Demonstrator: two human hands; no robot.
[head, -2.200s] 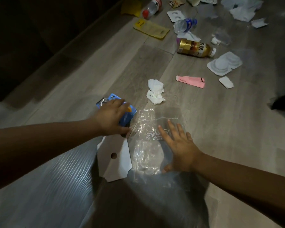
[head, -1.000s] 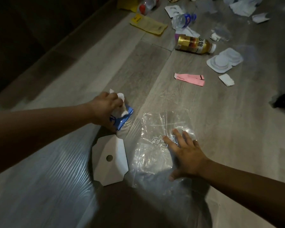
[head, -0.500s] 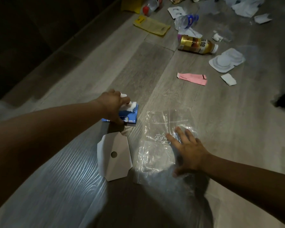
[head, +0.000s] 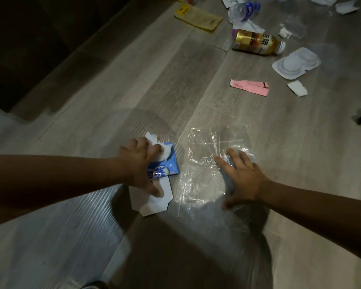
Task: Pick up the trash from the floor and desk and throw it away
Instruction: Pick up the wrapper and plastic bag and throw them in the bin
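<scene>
My left hand (head: 139, 163) grips a crumpled white tissue (head: 161, 148) and a blue wrapper (head: 165, 166) together, low over the grey wooden floor. Its thumb touches a white card with cut corners (head: 150, 202) lying flat beneath it. Just to the right, my right hand (head: 241, 175) rests with spread fingers on a clear plastic bag (head: 202, 178) that lies flat on the floor. Both forearms reach in from the sides.
More litter lies farther off: a pink paper strip (head: 250, 87), a gold bottle (head: 256, 41), a white blister tray (head: 296, 63), a torn white scrap (head: 297, 88), a yellow packet (head: 198, 16) and a crushed clear bottle (head: 241, 10). Dark furniture (head: 19, 49) borders the left.
My left hand picked up the white tissue while holding the blue wrapper, then came back down onto the white card. My right hand stayed pressed on the clear bag.
</scene>
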